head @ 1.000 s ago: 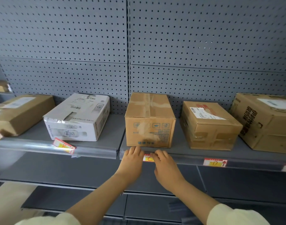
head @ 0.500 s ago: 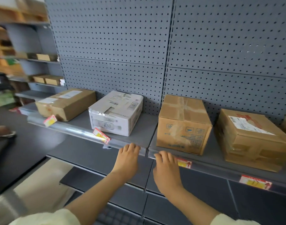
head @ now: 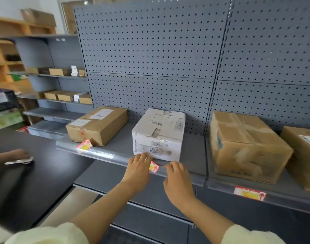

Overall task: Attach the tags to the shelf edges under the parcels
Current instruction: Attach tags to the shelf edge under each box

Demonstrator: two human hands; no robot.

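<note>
A red and yellow tag (head: 154, 167) sits tilted in the clear strip of the shelf edge (head: 106, 155), just below the white parcel (head: 158, 136). My left hand (head: 139, 170) rests on the edge with its fingers over the tag's left end. My right hand (head: 177, 180) hovers just right of the tag with curled fingers and holds nothing. Another tag (head: 84, 146) hangs askew under the left brown parcel (head: 98, 125). A third tag (head: 250, 193) lies flat in the edge under the taped brown parcel (head: 245, 147).
A further brown parcel (head: 303, 152) stands at the far right. A dark counter (head: 36, 180) lies to the left, with another person's hand (head: 15, 154) on it. Back-left shelves (head: 62, 101) hold small boxes. A lower shelf (head: 150, 196) sits beneath my hands.
My view and both hands have shifted left, from the tag under the taped brown parcel to the tilted tag under the white parcel.
</note>
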